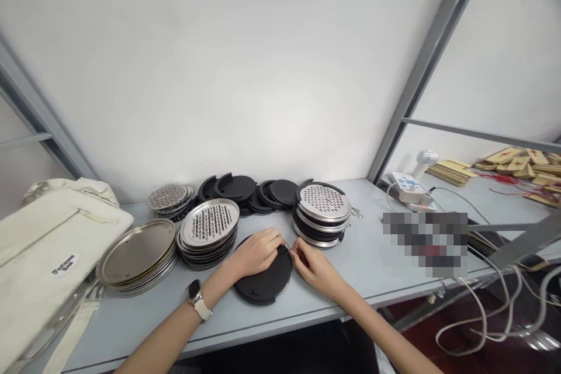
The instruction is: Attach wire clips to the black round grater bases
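Observation:
A round black plastic disc (266, 281) lies near the front edge of the table. My left hand (258, 251) rests over its upper part, fingers bent and closed at its upper right rim. On the rim's right side, my right hand (312, 264) pinches a thin metal wire piece (287, 244), mostly hidden by the fingers. Just behind my right hand stands a stack of silver grater plates in black holders (325, 203), with wire loops (357, 213) sticking out on its right. A pile of grater plates (210, 223) sits left of the disc.
Plain metal plates (139, 252) are stacked farther left, beside a cream bag (52, 263). Black discs (236, 187) and small perforated plates (170, 197) line the wall. Right are a white device (409, 190), cables (484, 318), a metal frame post (421, 82) and wooden pieces (451, 170).

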Motion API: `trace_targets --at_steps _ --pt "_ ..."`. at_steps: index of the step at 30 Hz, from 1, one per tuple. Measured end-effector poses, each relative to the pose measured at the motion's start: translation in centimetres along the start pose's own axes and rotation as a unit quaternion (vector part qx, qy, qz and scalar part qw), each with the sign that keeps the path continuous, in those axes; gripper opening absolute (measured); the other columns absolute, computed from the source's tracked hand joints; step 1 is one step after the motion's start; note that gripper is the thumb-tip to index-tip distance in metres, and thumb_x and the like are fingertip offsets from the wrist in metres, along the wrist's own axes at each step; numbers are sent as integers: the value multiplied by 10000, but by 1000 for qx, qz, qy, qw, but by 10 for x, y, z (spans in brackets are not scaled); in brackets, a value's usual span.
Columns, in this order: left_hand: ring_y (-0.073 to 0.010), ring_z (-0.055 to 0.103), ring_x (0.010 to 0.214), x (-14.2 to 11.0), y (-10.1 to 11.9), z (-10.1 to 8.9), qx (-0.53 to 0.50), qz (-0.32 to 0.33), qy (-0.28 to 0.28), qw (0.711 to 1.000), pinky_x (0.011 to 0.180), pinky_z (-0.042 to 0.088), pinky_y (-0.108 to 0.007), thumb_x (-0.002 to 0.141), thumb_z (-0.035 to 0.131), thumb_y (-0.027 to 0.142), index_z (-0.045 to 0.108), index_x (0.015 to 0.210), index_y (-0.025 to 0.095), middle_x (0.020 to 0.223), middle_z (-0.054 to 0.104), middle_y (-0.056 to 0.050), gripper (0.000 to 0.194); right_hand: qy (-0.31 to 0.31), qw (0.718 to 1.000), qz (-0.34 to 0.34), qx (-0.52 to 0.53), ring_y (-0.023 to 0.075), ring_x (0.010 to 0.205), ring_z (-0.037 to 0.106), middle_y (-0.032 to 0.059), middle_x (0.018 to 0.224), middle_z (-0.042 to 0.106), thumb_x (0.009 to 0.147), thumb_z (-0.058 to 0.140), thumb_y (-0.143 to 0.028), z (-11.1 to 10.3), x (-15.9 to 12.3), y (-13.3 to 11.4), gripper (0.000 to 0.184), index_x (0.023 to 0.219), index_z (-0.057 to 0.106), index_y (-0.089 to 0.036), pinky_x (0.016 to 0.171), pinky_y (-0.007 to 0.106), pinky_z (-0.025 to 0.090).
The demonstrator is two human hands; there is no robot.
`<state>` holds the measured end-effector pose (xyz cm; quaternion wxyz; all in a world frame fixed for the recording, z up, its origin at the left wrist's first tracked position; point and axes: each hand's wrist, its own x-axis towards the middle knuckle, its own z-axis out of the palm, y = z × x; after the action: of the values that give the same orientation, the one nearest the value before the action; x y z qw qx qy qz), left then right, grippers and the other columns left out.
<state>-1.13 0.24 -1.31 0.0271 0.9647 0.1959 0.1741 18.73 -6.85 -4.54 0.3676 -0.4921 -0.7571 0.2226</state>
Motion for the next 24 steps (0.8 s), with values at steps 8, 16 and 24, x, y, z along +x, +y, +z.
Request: trace_targets --at_steps 8,16,24 --pt "-197 544 902 0 -1 1 -21 4 9 1000 803 447 -310 917 423 109 558 1000 174 960 574 -61 172 -21 1000 -6 5 118 577 382 -54 648 411 989 354 -290 -2 -2 -4 208 795 380 -221 567 240 298" --pt "-190 545 910 0 0 0 -35 17 8 999 812 443 -301 932 435 137 561 1030 178 965 578 -55 165 -52 997 -24 -57 106 532 332 -62 596 348 992 353 -285 2 -6 -4 304 697 327 -218 545 253 251" --pt "-191 541 883 0 0 0 -24 12 2 1000 794 441 -306 929 429 136 558 1027 181 953 556 -55 168 7 997 -15 -74 116 590 418 -41 672 429 949 417 -246 2 -4 -2 231 729 348 -220 570 236 302"
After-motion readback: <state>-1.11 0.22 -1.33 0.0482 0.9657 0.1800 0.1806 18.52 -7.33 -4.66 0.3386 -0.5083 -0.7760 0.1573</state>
